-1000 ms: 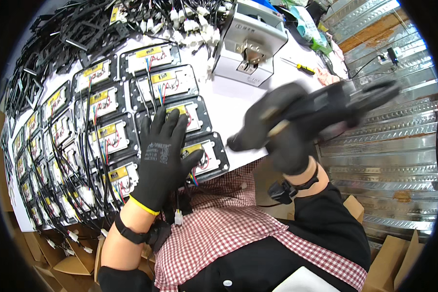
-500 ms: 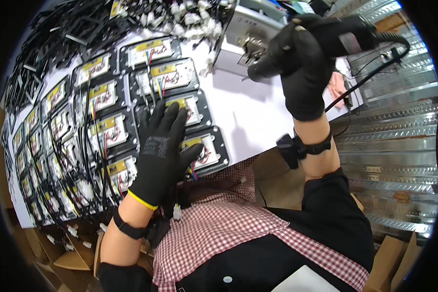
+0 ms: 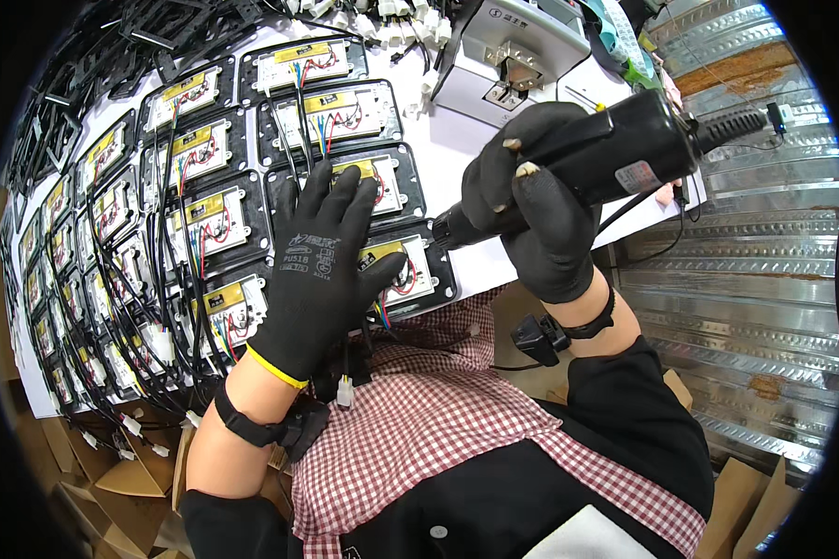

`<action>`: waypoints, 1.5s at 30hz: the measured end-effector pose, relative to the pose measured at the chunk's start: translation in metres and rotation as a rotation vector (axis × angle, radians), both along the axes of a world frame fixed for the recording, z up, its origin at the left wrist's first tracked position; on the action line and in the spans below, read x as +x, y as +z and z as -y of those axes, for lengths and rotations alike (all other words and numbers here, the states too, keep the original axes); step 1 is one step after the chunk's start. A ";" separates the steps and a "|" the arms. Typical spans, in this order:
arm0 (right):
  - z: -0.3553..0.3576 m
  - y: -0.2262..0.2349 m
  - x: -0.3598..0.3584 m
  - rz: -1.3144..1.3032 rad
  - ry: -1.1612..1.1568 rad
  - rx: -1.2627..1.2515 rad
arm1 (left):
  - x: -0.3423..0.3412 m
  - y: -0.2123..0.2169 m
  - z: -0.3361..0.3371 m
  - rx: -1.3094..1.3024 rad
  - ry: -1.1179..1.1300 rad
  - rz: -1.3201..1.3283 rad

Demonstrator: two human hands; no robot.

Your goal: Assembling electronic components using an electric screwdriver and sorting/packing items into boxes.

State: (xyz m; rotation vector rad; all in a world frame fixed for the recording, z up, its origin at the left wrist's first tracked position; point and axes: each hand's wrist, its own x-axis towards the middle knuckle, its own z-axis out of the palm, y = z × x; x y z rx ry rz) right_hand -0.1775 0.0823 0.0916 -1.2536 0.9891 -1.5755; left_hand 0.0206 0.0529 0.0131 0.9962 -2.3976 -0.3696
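Observation:
My right hand (image 3: pixel 550 219), in a black glove, is wrapped round a corded black electric screwdriver (image 3: pixel 639 140). The nose of the tool points left, by the right edge of the nearest black plate (image 3: pixel 443 291), which carries a white circuit module with a yellow label. I cannot tell whether its tip touches. My left hand (image 3: pixel 319 261), gloved in black with a yellow cuff, lies flat over that plate and the one behind it. Its fingers are spread, and its thumb reaches across the nearest module. Coloured wires run out beneath the left hand to a white connector (image 3: pixel 346 391).
Rows of similar plates with modules (image 3: pixel 205 224) and trailing black cables fill the left side. Loose black brackets (image 3: pixel 112 56) pile up behind them, with white connectors (image 3: pixel 405 37) alongside. A silver screw feeder (image 3: pixel 471 61) stands at the back. Corrugated metal (image 3: pixel 746 307) lies right, cardboard boxes (image 3: pixel 140 475) below left.
My right hand has brought the screwdriver from near the screw feeder down and left to the nearest plate. My left hand stays spread on the plates.

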 end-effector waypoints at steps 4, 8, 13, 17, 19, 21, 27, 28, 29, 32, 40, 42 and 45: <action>0.008 -0.011 -0.006 0.062 0.251 -0.156 | 0.000 0.002 0.000 0.008 0.005 0.033; 0.009 -0.011 -0.001 -0.080 0.288 -0.247 | 0.000 0.002 0.001 -0.005 0.002 0.040; 0.009 -0.017 0.002 0.004 0.323 -0.166 | -0.001 0.005 0.001 -0.021 -0.003 0.057; 0.020 -0.005 -0.007 -0.133 0.232 -0.141 | -0.001 0.003 0.003 -0.006 -0.011 0.023; 0.022 0.011 -0.026 -0.050 0.022 -0.046 | -0.005 0.009 0.002 0.049 -0.008 0.080; 0.034 0.033 -0.040 0.107 -0.180 -0.278 | -0.005 0.009 0.001 0.035 -0.022 0.070; 0.075 0.049 -0.083 -0.134 -0.482 -0.536 | -0.007 0.020 -0.001 0.061 -0.010 0.143; 0.077 0.049 -0.082 -0.141 -0.495 -0.492 | -0.008 0.022 -0.002 0.059 -0.019 0.143; 0.081 0.048 -0.080 -0.145 -0.503 -0.446 | -0.008 0.023 -0.003 0.052 -0.012 0.155; 0.087 0.044 -0.084 -0.147 -0.334 -0.376 | -0.010 0.040 0.005 0.042 -0.021 0.181; 0.077 0.049 -0.072 -0.089 -0.137 -0.317 | -0.031 0.013 0.111 -0.361 0.224 0.036; 0.086 0.042 -0.044 -0.034 -0.135 -0.257 | -0.030 -0.008 0.134 -0.333 0.265 0.235; 0.101 0.028 -0.009 -0.026 -0.179 -0.161 | -0.031 -0.028 0.137 -0.281 0.301 0.162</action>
